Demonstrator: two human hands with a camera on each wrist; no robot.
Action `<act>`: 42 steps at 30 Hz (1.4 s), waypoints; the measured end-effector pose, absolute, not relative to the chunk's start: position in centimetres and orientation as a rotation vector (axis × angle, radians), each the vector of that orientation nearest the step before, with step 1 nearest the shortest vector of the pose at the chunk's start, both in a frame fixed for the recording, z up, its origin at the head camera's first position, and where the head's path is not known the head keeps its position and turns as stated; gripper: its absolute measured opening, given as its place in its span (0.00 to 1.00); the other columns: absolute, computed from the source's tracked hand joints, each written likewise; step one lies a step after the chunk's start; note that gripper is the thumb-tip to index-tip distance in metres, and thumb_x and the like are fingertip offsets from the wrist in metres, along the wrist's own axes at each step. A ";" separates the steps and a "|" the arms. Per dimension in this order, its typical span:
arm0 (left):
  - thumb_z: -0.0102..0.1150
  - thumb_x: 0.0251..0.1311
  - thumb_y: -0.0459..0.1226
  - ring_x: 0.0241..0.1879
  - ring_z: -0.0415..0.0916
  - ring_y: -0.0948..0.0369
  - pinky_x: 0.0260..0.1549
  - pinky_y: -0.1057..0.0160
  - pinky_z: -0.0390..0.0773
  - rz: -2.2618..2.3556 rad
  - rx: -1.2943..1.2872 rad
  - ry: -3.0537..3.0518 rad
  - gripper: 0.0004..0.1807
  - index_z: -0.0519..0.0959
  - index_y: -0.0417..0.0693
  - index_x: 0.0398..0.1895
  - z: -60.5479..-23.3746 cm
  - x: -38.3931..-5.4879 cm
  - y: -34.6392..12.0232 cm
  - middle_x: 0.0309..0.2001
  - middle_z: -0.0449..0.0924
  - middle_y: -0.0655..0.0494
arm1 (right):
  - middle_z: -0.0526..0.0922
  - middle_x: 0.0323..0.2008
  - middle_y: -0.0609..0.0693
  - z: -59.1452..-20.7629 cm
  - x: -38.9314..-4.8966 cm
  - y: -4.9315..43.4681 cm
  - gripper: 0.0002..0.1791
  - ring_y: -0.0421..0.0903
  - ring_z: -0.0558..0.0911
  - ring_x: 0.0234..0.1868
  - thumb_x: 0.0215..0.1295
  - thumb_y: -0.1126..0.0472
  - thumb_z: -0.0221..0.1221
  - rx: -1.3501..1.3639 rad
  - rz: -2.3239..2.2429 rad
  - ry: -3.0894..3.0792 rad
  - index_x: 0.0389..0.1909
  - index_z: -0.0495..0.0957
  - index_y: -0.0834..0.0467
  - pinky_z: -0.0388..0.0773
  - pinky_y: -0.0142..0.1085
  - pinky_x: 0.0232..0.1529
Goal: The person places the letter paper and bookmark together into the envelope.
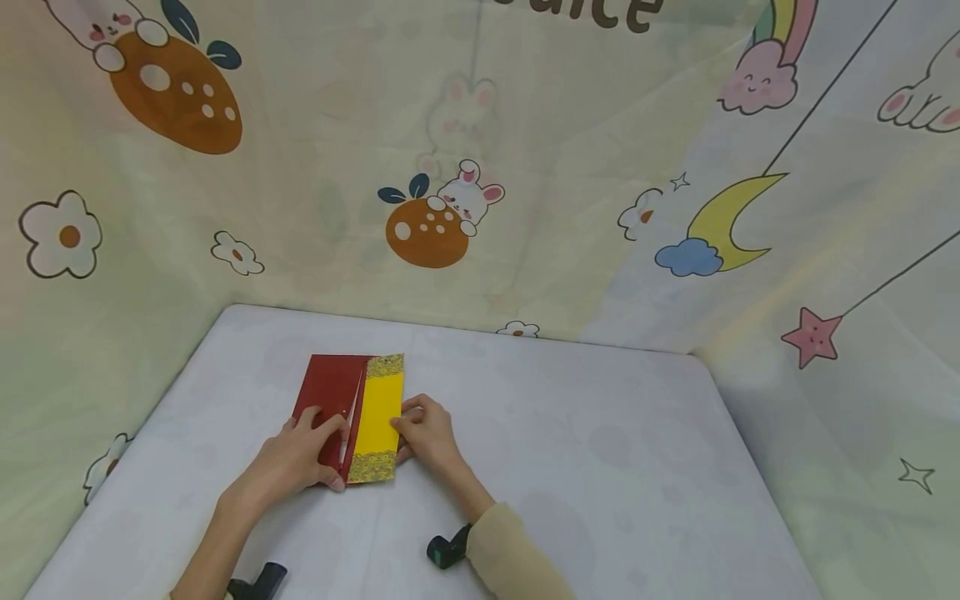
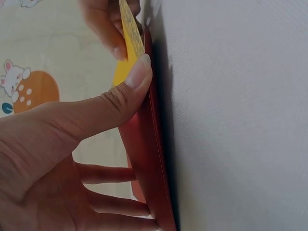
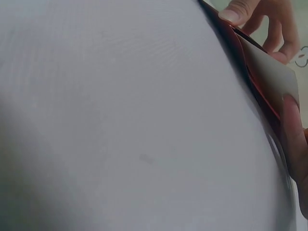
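A flat red folder [image 1: 332, 383] lies on the table, left of the middle. Along its right side is a yellow card [image 1: 378, 417] with patterned bands at both ends, its edge raised from the surface in the left wrist view. My left hand [image 1: 300, 450] presses on the red folder, fingers spread over it and thumb at its near edge. My right hand [image 1: 430, 433] pinches the yellow card's right edge, thumb on top. The right wrist view shows loose red layers [image 3: 262, 89] beneath the card. Some right fingers are hidden under it.
The white table [image 1: 600, 467] extends to the right of the hands. A printed cloth [image 1: 315, 167] with rabbits, flowers and a moon hangs behind it. A dark wrist device [image 1: 448, 547] sits by the right sleeve, another [image 1: 258, 581] at the left wrist.
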State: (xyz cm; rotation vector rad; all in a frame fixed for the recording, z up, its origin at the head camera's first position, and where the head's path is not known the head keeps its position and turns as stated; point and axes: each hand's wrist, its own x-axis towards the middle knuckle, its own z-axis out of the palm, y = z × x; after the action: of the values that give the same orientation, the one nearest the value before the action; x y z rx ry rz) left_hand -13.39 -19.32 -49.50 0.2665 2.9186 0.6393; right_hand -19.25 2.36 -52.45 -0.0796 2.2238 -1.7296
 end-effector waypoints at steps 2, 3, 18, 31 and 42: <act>0.86 0.34 0.47 0.52 0.70 0.31 0.43 0.28 0.79 0.637 0.266 2.913 0.35 0.77 0.60 0.49 -49.5 -13.4 -19.3 0.59 0.69 0.31 | 0.86 0.25 0.51 -52.5 -19.2 2.1 0.13 0.44 0.82 0.14 0.70 0.63 0.64 -0.096 -1.723 2.243 0.50 0.75 0.63 0.82 0.37 0.19; 0.86 0.34 0.47 0.52 0.70 0.30 0.43 0.28 0.79 0.635 0.266 2.912 0.35 0.77 0.60 0.49 -49.5 -13.4 -19.3 0.59 0.69 0.30 | 0.86 0.25 0.51 -52.5 -19.1 2.0 0.13 0.44 0.82 0.14 0.70 0.63 0.64 -0.102 -1.722 2.248 0.50 0.75 0.63 0.82 0.37 0.19; 0.86 0.35 0.46 0.51 0.71 0.29 0.43 0.27 0.78 0.629 0.258 2.897 0.34 0.77 0.59 0.48 -49.2 -13.5 -19.2 0.60 0.69 0.29 | 0.82 0.24 0.50 -52.1 -18.7 0.4 0.11 0.44 0.82 0.13 0.70 0.64 0.64 -0.093 -1.691 2.282 0.48 0.74 0.61 0.80 0.35 0.17; 0.86 0.33 0.48 0.50 0.71 0.33 0.42 0.31 0.81 0.638 0.247 2.892 0.36 0.77 0.58 0.49 -49.4 -13.5 -19.1 0.57 0.70 0.31 | 0.79 0.26 0.51 -52.1 -18.5 -0.9 0.11 0.45 0.82 0.16 0.68 0.67 0.65 -0.070 -1.671 2.290 0.48 0.76 0.63 0.82 0.36 0.19; 0.86 0.34 0.47 0.50 0.71 0.32 0.41 0.32 0.81 0.651 0.248 2.901 0.35 0.77 0.57 0.49 -49.4 -13.4 -19.1 0.58 0.69 0.29 | 0.78 0.27 0.49 -51.7 -18.1 -2.0 0.21 0.43 0.82 0.18 0.67 0.73 0.64 -0.177 -1.608 2.346 0.61 0.77 0.68 0.82 0.34 0.20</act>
State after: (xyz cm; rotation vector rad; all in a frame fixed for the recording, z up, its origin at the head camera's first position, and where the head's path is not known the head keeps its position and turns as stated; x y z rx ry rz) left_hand -13.37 -19.12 -49.35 0.2477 2.9008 0.6508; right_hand -18.09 -1.97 -51.69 -0.1771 2.3456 -1.6079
